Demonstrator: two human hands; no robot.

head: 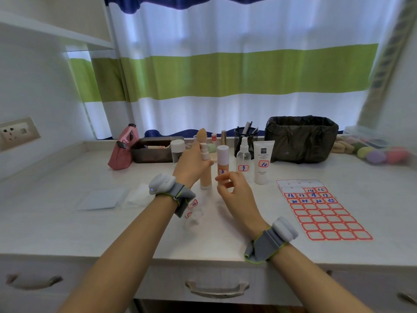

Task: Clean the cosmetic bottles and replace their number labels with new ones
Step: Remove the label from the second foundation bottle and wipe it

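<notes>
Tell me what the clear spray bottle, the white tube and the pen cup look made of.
Clear spray bottle: transparent glossy plastic, probably; the background shows through it. White tube: opaque, smooth, soft-looking plastic, standing on its cap. Pen cup: black metal mesh, judging by its see-through grid.

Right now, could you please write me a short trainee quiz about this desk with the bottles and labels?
1. True or false: the left hand grips the pump bottle.
2. Which item stands furthest right: A the white tube, B the clear spray bottle, C the white-capped bottle?
3. Fill in: the sticker sheet lies flat on the desk, to the ____ of the right hand.

Key: 1 true; 2 A; 3 right.
</notes>
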